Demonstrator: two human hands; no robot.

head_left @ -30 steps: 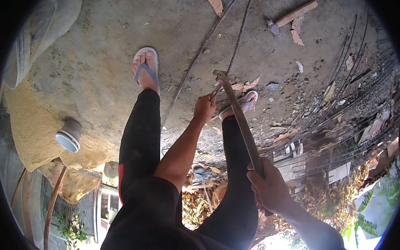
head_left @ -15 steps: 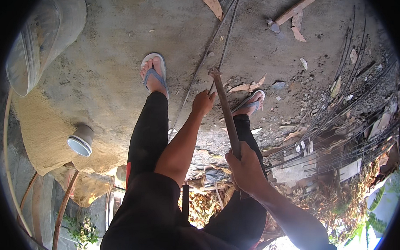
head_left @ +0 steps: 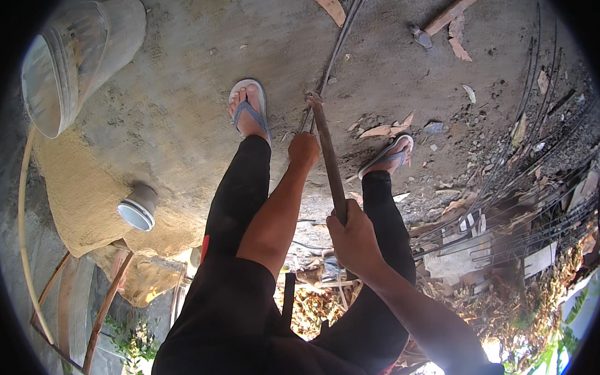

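Apparently the step in hand is setting the notched head of a long metal lever bar [head_left: 331, 159] to a steel reinforcing rod [head_left: 334, 58]. The right hand [head_left: 354, 241] has its grip wrapped round the bar's lower shaft; the left hand [head_left: 304, 150] has its grip closed on the rod just below the bar's head, its fingertips hidden. Rod and head meet, or nearly so, between the person's feet; whether the notch is seated cannot be told. A second strand lies so close to the rod that they almost overlap.

As a judgement, the next move calls for seating the head squarely, keeping the left grip firm and the knuckles clear of the bar, then levering from the right.

Bare concrete floor [head_left: 285, 45] opens ahead and to the left, as far as the sand heap [head_left: 82, 193] with its bucket [head_left: 138, 207]. Right is tighter: the flip-flop [head_left: 388, 155] stands near the bar's swing, with the rod bundle [head_left: 509, 242] beyond it and a hammer [head_left: 444, 19] lying further forward.
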